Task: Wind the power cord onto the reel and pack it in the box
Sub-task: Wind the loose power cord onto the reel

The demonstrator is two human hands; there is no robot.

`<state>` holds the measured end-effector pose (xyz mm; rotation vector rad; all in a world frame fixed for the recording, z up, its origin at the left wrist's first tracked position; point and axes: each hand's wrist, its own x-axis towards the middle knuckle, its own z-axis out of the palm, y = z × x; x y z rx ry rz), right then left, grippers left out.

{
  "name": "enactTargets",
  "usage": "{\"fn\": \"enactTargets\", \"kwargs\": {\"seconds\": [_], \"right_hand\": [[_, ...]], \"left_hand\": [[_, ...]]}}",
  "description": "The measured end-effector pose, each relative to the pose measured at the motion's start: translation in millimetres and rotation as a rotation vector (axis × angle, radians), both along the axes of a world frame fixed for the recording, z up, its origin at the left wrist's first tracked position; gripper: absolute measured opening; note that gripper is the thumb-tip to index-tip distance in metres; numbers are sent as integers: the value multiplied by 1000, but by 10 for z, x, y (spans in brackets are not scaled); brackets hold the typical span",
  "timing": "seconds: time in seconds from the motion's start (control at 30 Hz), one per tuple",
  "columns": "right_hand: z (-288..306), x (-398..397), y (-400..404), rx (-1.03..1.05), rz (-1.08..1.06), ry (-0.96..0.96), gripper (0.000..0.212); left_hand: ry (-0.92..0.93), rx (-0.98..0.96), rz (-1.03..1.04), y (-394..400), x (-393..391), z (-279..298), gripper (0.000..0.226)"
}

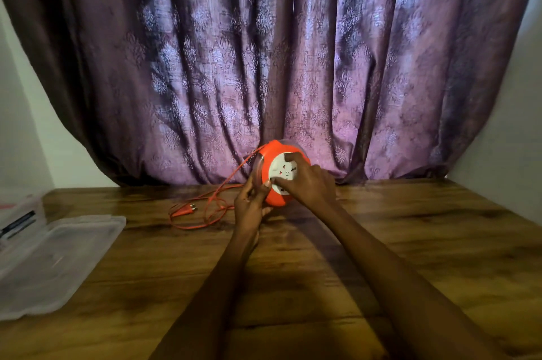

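An orange cord reel point(274, 155) with a white socket face stands tilted near the far edge of the wooden table point(410, 242). My left hand point(250, 204) grips its lower left rim. My right hand point(308, 180) lies over the white socket face, fingers pressed on it. The orange power cord point(217, 195) runs from the reel's upper left down to the table, where it lies in loose loops. Its plug point(184, 209) rests on the wood to the left. A clear plastic box point(17, 221) stands at the left edge, with its lid point(58, 260) lying flat beside it.
A purple patterned curtain point(264, 60) hangs right behind the reel, down to the table's back edge. White walls close in on both sides. Dark items lie inside the clear box.
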<state>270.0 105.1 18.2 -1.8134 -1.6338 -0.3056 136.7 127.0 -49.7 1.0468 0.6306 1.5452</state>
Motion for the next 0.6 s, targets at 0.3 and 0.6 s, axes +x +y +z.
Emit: {"fn": "enactTargets", "kwargs": {"seconds": [0.3, 0.6], "right_hand": [[-71, -226, 37, -112, 346, 1268, 33], [62, 215, -16, 189, 378, -139, 22]], "left_hand": [[-8, -28, 33, 44, -73, -33, 43], [94, -65, 39, 163, -262, -51, 35]]}}
